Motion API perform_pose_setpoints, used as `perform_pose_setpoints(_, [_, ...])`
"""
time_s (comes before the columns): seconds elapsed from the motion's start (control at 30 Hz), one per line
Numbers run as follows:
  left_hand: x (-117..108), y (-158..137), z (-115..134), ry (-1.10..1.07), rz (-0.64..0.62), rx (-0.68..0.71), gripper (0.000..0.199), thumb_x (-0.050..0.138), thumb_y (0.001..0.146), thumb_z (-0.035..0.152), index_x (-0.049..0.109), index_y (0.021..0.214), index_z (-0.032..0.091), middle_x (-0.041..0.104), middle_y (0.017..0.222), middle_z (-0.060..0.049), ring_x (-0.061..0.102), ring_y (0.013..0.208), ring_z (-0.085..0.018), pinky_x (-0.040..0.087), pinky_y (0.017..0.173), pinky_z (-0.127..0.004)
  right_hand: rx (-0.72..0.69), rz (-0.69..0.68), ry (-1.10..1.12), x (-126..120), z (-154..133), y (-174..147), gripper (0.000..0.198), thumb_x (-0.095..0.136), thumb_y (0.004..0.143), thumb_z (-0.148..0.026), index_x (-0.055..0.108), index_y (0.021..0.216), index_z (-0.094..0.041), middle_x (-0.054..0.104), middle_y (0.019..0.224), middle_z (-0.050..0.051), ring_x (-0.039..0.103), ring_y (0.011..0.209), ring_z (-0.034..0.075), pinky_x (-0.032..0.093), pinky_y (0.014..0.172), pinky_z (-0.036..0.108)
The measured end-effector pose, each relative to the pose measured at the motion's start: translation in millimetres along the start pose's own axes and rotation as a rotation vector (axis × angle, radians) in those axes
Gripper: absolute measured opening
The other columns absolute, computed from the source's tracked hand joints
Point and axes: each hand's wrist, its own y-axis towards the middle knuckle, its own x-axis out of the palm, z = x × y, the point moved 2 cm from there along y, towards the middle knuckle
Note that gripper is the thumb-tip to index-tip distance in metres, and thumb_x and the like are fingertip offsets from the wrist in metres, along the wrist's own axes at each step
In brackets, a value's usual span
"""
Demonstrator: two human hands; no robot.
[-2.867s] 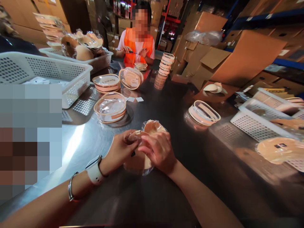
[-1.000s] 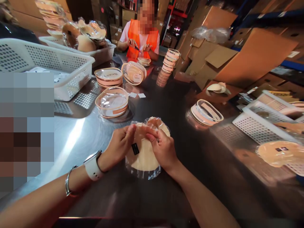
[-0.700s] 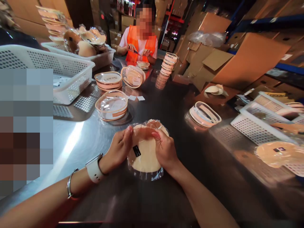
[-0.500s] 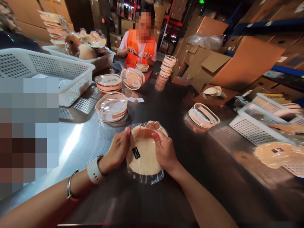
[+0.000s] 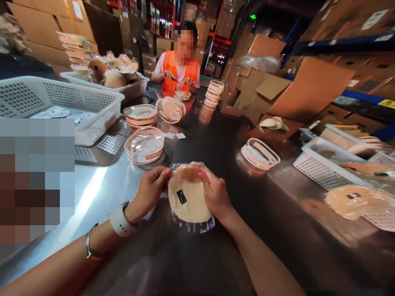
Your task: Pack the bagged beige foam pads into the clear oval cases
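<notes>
Holding, head view: your left hand (image 5: pixel 150 190) and right hand (image 5: pixel 216 194) each pinch one side of the round beige pad (image 5: pixel 189 197), fingers closed on its rim.
Pad position: it sits in its clear plastic wrap (image 5: pixel 194 224) on the dark steel counter (image 5: pixel 101 185), directly in front of you, between your two hands.
Label: a small black tag (image 5: pixel 181 196) now faces up near the pad's middle.
What changed: three seconds back your hands were bunched over the pad and covered most of it; by half a second ago they had drawn apart to its edges, and the pad now lies flat and fully shown.
What that means: you appear to have finished smoothing it out, judging by the flat face.
Nearby: a clear lidded case (image 5: pixel 144 145) stands just beyond your left hand; another case (image 5: pixel 259 153) lies to the right, well apart.
Others: a person in an orange vest (image 5: pixel 179 72) works at the far end, hands busy with their own piece.
</notes>
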Motion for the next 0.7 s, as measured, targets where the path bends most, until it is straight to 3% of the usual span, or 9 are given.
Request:
perform_pose_setpoints(0.1, [-0.4, 3.2, 2.8, -0.114, -0.046, -0.054, 0.052, 0.073, 0.063, 0.065, 0.054, 0.066, 0.016, 0.05, 0.054, 0.004, 0.048, 0.048, -0.01, 0.046, 0.048, -0.023, -0.001, 0.041, -0.074, -4.1, 1.4, 1.8, 0.036, 0.037, 0.099, -0.035, 0.07, 0.101, -0.018, 0.076, 0.091, 0.009, 0.071, 0.075, 0.022, 0.05, 0.061, 0.027])
perform_pose_setpoints(0.2, [1.2, 2.2, 3.7, -0.187, -0.062, -0.06, 0.052, 0.071, 0.066, 0.065, 0.055, 0.071, 0.016, 0.053, 0.065, 0.003, 0.051, 0.058, -0.01, 0.047, 0.052, -0.021, 0.013, 0.057, -0.146, -4.6, 0.0, -0.3, 0.038, 0.035, 0.1, -0.034, 0.07, 0.096, -0.019, 0.076, 0.082, 0.008, 0.069, 0.065, 0.02, 0.043, 0.054, 0.026])
perform_pose_setpoints(0.33, [6.3, -1.7, 2.0, -0.228, -0.192, -0.074, 0.045, 0.08, 0.065, 0.049, 0.059, 0.086, 0.016, 0.058, 0.075, 0.002, 0.052, 0.066, -0.01, 0.046, 0.058, -0.02, 0.002, 0.063, -0.229, -6.0, -5.9, -4.2, 0.041, 0.034, 0.1, -0.035, 0.07, 0.092, -0.018, 0.073, 0.07, 0.006, 0.066, 0.056, 0.02, 0.038, 0.049, 0.027])
perform_pose_setpoints(0.43, [6.6, -2.4, 1.8, -0.237, -0.262, -0.09, 0.041, 0.083, 0.064, 0.041, 0.054, 0.077, 0.015, 0.058, 0.07, 0.002, 0.052, 0.065, -0.009, 0.044, 0.058, -0.018, -0.023, 0.063, -0.277, -8.1, -8.8, -4.6, 0.039, 0.034, 0.1, -0.034, 0.07, 0.098, -0.019, 0.073, 0.069, 0.006, 0.068, 0.057, 0.02, 0.037, 0.048, 0.027])
perform_pose_setpoints(0.57, [3.5, -1.4, 4.9, -0.253, -0.295, -0.132, 0.045, 0.083, 0.063, 0.04, 0.044, 0.067, 0.017, 0.046, 0.054, 0.008, 0.039, 0.047, -0.005, 0.031, 0.045, -0.016, -0.085, 0.093, -0.376, -7.9, -7.9, -3.4, 0.041, 0.031, 0.101, -0.032, 0.07, 0.107, -0.02, 0.075, 0.072, 0.006, 0.07, 0.059, 0.021, 0.038, 0.048, 0.027])
perform_pose_setpoints(0.7, [3.6, -2.7, 4.4, -0.099, -0.23, -0.107, 0.042, 0.073, 0.068, 0.05, 0.046, 0.069, 0.018, 0.048, 0.054, 0.007, 0.043, 0.048, -0.008, 0.036, 0.047, -0.02, -0.168, 0.124, -0.489, -2.0, -6.5, -5.9, 0.044, 0.031, 0.102, -0.034, 0.071, 0.098, -0.018, 0.072, 0.062, 0.006, 0.067, 0.05, 0.021, 0.035, 0.044, 0.029])
